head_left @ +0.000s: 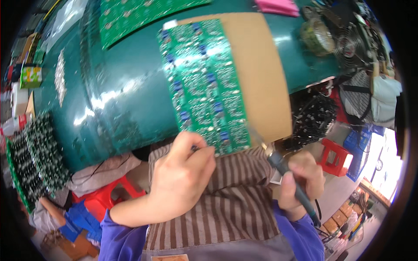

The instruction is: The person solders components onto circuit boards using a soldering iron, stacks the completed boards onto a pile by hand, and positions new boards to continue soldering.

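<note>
A green circuit board panel (204,82), filled with rows of small parts and blue components, lies partly on a brown cardboard sheet (261,78). At the board's near left corner my left hand (183,169) is closed in a pinch. A small dark thing shows between its fingers, too little of it visible to name. My right hand (302,178) is wrapped round the dark handle of a soldering iron (278,163). The iron's tip points up and left, close to the board's near right corner; whether they touch I cannot tell.
Another green board (143,17) lies at the back of the green-covered table (122,108). Stacked boards (39,161) stand at the left edge. At the right are a tape roll (320,37), a small fan (348,45), a heap of black parts (313,122) and a red stool (335,156).
</note>
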The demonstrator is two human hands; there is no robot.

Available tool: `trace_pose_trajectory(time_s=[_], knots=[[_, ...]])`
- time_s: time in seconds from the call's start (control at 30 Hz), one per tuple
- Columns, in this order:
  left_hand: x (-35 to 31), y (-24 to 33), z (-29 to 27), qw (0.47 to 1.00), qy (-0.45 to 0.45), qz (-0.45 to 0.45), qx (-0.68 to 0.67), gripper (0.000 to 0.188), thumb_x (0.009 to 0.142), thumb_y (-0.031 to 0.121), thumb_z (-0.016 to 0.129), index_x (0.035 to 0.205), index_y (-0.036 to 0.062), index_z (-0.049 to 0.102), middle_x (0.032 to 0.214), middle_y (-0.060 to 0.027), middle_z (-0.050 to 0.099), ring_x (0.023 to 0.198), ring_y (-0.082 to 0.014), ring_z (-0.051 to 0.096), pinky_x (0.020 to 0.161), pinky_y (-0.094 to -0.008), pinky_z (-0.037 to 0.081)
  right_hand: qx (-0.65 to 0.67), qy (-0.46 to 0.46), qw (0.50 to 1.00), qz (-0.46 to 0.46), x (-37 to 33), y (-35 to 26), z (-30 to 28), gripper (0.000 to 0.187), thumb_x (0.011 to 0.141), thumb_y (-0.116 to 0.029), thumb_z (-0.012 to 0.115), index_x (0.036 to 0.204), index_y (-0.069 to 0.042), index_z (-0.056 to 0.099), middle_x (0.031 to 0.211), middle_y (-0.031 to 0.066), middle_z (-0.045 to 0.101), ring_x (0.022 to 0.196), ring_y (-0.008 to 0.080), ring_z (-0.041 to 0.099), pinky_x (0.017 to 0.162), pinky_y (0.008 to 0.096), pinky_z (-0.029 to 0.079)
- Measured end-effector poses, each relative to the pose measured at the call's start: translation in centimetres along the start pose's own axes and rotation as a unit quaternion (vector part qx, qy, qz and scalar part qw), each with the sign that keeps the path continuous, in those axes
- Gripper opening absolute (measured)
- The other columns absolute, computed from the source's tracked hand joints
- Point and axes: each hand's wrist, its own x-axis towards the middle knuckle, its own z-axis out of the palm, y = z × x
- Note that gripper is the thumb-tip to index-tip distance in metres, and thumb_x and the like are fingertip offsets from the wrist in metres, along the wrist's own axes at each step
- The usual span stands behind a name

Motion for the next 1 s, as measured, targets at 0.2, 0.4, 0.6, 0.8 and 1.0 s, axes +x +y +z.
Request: trace_pose_trajectory(time_s=[0.2, 0.4, 0.6, 0.8, 1.0], knots=[[0.2, -0.7, -0.9, 0.996, 0.057, -0.068, -0.001, 0.019, 0.074, -0.006, 0.071, 0.091, 0.0019, 0.069, 0.095, -0.0066, 0.059, 0.052, -0.0064, 0.048, 0.048, -0.0220, 0.040, -0.053, 0.207, 0.971, 0.106, 3.9, 6.7, -1.3, 0.016, 0.089, 0.000, 0.059, 0.105, 0.002, 0.056, 0.092, 0.0103, 0.062, 0.076, 0.0130, 0.062, 0.070, 0.0248, 0.050], [0.5, -1.8, -1.3, 0.983, 0.089, -0.158, 0.025, 0.036, 0.074, 0.006, 0.077, 0.106, -0.0025, 0.063, 0.094, -0.0060, 0.057, 0.053, -0.0099, 0.035, 0.047, -0.0259, 0.031, -0.176, 0.338, 0.924, -0.011, 7.6, 12.6, -1.9, 0.019, 0.092, -0.009, 0.061, 0.108, 0.001, 0.057, 0.092, 0.0084, 0.062, 0.077, 0.0125, 0.060, 0.072, 0.0257, 0.049], [0.7, -2.2, -1.8, 0.975, 0.022, -0.205, -0.083, 0.033, 0.072, 0.007, 0.079, 0.100, 0.0000, 0.064, 0.072, 0.0017, 0.055, 0.051, -0.0033, 0.030, 0.045, -0.0227, 0.027, -0.103, 0.264, 0.954, 0.101, 8.0, 14.0, -1.4, 0.024, 0.100, -0.022, 0.050, 0.111, -0.001, 0.055, 0.089, 0.0129, 0.069, 0.077, 0.0147, 0.065, 0.074, 0.0271, 0.051], [1.9, 0.8, -4.1, 0.930, 0.017, -0.235, -0.281, 0.028, 0.079, 0.000, 0.070, 0.107, 0.0007, 0.064, 0.074, 0.0017, 0.064, 0.053, 0.0031, 0.033, 0.046, -0.0175, 0.027, 0.102, 0.086, 0.988, 0.075, 7.3, 10.9, -0.5, 0.028, 0.094, -0.028, 0.063, 0.094, -0.001, 0.055, 0.099, 0.0171, 0.068, 0.084, 0.0220, 0.068, 0.078, 0.0315, 0.054], [4.3, 2.9, -5.8, 0.995, 0.028, 0.065, -0.075, 0.026, 0.079, -0.002, 0.068, 0.104, 0.0005, 0.069, 0.075, -0.0087, 0.067, 0.056, -0.0094, 0.060, 0.047, -0.0262, 0.044, 0.168, 0.013, 0.985, 0.037, 10.8, 10.2, 1.2, 0.055, 0.073, -0.008, 0.083, 0.108, -0.006, 0.040, 0.132, 0.0228, 0.054, 0.115, 0.0297, 0.058, 0.094, 0.0393, 0.049]])
